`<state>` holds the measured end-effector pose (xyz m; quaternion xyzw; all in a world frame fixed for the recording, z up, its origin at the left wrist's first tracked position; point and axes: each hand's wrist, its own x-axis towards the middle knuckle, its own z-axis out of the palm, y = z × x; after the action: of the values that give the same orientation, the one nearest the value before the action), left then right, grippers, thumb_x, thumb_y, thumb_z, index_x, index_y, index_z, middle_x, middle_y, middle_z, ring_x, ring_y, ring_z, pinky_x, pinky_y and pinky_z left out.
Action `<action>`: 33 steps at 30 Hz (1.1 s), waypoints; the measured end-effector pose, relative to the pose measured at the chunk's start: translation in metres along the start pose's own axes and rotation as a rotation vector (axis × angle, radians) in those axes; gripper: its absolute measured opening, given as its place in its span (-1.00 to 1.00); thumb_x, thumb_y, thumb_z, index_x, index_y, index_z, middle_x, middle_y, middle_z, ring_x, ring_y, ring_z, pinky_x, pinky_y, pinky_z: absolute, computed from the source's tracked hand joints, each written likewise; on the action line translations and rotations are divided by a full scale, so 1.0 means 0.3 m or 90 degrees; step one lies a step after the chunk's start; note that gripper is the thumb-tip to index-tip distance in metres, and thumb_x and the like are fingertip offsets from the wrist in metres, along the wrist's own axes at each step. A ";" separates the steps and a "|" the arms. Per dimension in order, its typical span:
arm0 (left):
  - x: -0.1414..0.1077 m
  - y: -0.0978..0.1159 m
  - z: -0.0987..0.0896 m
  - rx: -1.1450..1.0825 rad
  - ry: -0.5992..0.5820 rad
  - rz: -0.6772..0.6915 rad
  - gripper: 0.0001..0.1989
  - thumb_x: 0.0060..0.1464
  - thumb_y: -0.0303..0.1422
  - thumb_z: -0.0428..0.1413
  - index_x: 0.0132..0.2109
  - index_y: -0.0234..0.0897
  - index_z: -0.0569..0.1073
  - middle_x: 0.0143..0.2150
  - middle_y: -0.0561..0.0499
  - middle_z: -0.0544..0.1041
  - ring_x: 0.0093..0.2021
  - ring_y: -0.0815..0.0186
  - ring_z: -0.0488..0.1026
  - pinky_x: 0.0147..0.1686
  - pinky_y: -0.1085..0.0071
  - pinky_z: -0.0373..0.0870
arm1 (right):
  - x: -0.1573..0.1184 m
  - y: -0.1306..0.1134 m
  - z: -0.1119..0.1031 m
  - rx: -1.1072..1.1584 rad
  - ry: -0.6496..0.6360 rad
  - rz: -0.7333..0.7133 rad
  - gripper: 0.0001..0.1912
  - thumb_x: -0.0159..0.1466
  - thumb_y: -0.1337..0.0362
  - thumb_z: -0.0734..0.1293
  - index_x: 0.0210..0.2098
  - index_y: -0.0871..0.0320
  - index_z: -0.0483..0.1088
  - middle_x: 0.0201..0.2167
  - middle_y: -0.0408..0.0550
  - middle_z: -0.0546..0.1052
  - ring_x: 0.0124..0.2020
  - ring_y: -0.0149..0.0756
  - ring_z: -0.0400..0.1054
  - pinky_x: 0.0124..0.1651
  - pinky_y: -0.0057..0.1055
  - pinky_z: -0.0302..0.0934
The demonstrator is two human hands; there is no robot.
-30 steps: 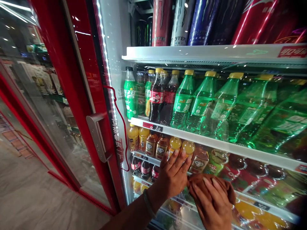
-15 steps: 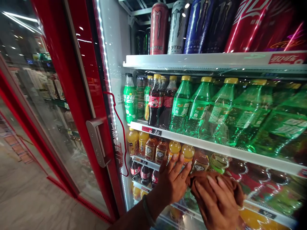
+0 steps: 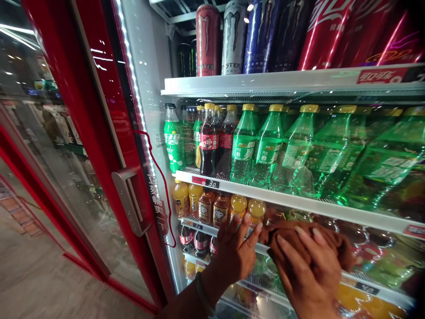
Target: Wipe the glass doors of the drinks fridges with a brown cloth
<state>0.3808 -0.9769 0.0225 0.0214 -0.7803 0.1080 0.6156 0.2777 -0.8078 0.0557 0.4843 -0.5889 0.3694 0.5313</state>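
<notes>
My left hand (image 3: 237, 250) has its fingers spread, palm toward the lit drinks fridge, in front of the orange juice bottles (image 3: 256, 209). A dark band circles that wrist. To the right, my right hand (image 3: 310, 266) is bent over a bunched brown cloth (image 3: 343, 248), its fingers pressing on it. The cloth covers part of the lower bottles and reaches toward my left fingertips. Reflections across the front suggest a glass pane between my hands and the drinks.
Green soda bottles (image 3: 244, 141) and a cola bottle (image 3: 208, 141) stand on the middle shelf (image 3: 265, 188). Tall cans (image 3: 208, 40) fill the top one. On the left are a red door frame (image 3: 99, 110) and its metal handle (image 3: 130, 201), above a grey floor (image 3: 40, 274).
My right hand has slid the cloth to the right and slightly up. The left hand stays spread at about the same place. The view has shifted a little.
</notes>
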 end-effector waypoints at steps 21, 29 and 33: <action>0.043 0.033 -0.025 -0.005 -0.010 -0.029 -0.19 0.17 -0.59 0.09 0.53 -0.19 0.17 0.63 -0.01 -0.04 0.62 0.14 -0.05 0.60 0.10 -0.17 | -0.236 0.014 -0.053 0.029 -0.060 0.053 -0.51 0.25 0.43 0.50 0.14 -0.08 0.55 0.27 -0.04 0.50 0.40 0.01 0.30 0.47 0.02 0.19; 0.075 0.160 -0.011 -0.016 -0.059 0.021 -0.23 0.23 -0.47 0.09 0.54 -0.30 0.13 0.63 -0.07 -0.01 0.63 0.05 -0.14 0.60 -0.04 -0.26 | -0.179 0.228 -0.214 -0.070 0.019 0.048 -0.15 0.05 0.34 0.66 0.28 -0.26 0.45 0.25 -0.02 0.54 0.26 0.21 0.46 0.34 0.18 0.35; 0.133 0.280 0.058 -0.043 0.016 0.024 -0.31 0.25 -0.48 0.02 0.50 -0.29 0.23 0.62 0.00 0.02 0.64 0.08 -0.14 0.60 -0.12 -0.29 | 0.030 0.222 -0.183 -0.082 0.098 0.042 -0.09 0.10 0.36 0.64 0.36 -0.27 0.36 0.37 -0.01 0.43 0.38 0.24 0.33 0.40 0.23 0.27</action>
<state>0.3407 -0.8945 0.0454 -0.0150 -0.7761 0.0935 0.6235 0.2287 -0.7402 0.0788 0.3995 -0.5844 0.3843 0.5926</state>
